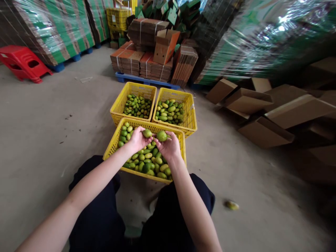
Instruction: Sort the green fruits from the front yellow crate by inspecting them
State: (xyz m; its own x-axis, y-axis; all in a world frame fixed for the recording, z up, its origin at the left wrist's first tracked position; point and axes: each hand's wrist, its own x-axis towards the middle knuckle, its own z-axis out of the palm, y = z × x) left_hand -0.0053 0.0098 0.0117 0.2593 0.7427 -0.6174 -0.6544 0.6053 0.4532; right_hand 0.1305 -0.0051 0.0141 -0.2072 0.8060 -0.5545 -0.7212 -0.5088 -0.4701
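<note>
My left hand point(139, 140) is closed around a small green oval fruit point(147, 133), held up between the fingers. Beside it, my right hand point(169, 147) grips another green fruit point(161, 135), rounder in outline from this angle. The fingertips of both hands are close together, over the near yellow crate point(111, 146). In that crate lie many green and yellowish oval fruits point(147, 167), partly covered by my hands and forearms. The exact kind of fruit cannot be told.
Behind stand two more yellow crates, the left one point(117, 105) and the right one point(191, 111), both holding similar fruits. A single fruit point(231, 205) lies on the floor at right. Cardboard boxes point(262, 131), stacked flat cartons point(154, 66) and a red stool point(22, 63) stand around.
</note>
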